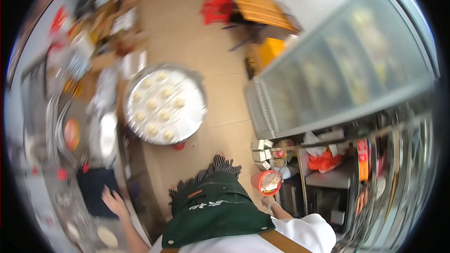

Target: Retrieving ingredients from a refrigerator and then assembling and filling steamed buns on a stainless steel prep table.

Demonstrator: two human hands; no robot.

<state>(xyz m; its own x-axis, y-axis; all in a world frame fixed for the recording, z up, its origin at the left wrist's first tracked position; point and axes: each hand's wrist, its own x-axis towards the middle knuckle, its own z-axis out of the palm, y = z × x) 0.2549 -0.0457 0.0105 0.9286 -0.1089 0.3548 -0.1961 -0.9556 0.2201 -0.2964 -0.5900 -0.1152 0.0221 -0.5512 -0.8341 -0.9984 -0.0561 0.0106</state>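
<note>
My left hand (114, 203) is stretched out over a dark mat (96, 187) on the counter at the left. Its fingers are apart and hold nothing. Down at my right side, my right hand (268, 202) hangs close to a red bin (258, 181) with rubbish in it. Blur and small size hide how its fingers are set. Farther off to the left of the walkway stands a large round metal steamer tray (190, 121) with several pale buns (166, 93) spaced out on it.
A glass-fronted refrigerator (328, 79) stands at the right, with metal shelving (304, 173) nearer me. A wooden folding table (260, 7) and red stool (217, 7) are at the far end of the tiled floor (225, 89). A sink (70, 126) is set in the left counter.
</note>
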